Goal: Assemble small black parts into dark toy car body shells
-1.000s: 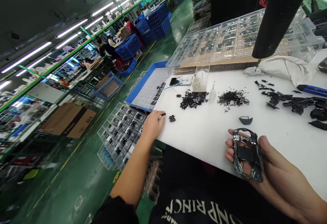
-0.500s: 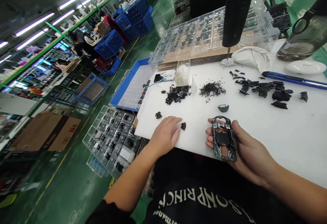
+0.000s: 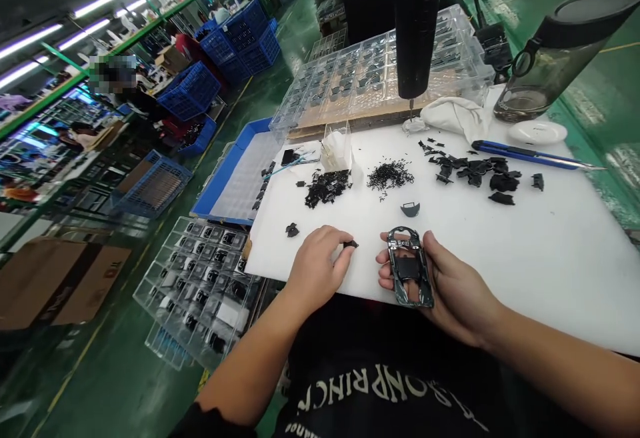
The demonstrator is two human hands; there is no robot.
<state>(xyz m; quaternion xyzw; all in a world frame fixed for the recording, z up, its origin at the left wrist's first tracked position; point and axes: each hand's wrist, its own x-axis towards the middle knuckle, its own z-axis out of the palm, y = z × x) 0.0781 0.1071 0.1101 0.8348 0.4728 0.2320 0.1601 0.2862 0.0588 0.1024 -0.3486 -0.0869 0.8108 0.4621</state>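
Observation:
My right hand (image 3: 453, 285) is closed around a dark toy car body shell (image 3: 409, 266), its openings facing up. Between the thumb and index finger of my left hand (image 3: 320, 261) is a small black plastic part (image 3: 351, 244), pinched just above or at the white tabletop (image 3: 500, 258). Beyond the shell lies a dark curved piece (image 3: 411, 209). Another small black part (image 3: 292, 230) rests to the left of my left hand. Farther back are a heap of black plastic pieces (image 3: 327, 188) and a pile of tiny black screws (image 3: 390, 175).
A black electric screwdriver (image 3: 413, 51) hangs over the table's back. Behind it stands a clear compartment tray (image 3: 370, 71). Black parts (image 3: 473, 168), a blue cutter (image 3: 530, 155) and a tilted bottle (image 3: 555, 58) occupy the right. A blue bin (image 3: 200, 208) and a stacked tray (image 3: 175, 271) stand left.
My left thumb and index finger have closed on the small black part that lay beside them, and it has tilted. My right hand still holds the car shell. The view has shifted right.

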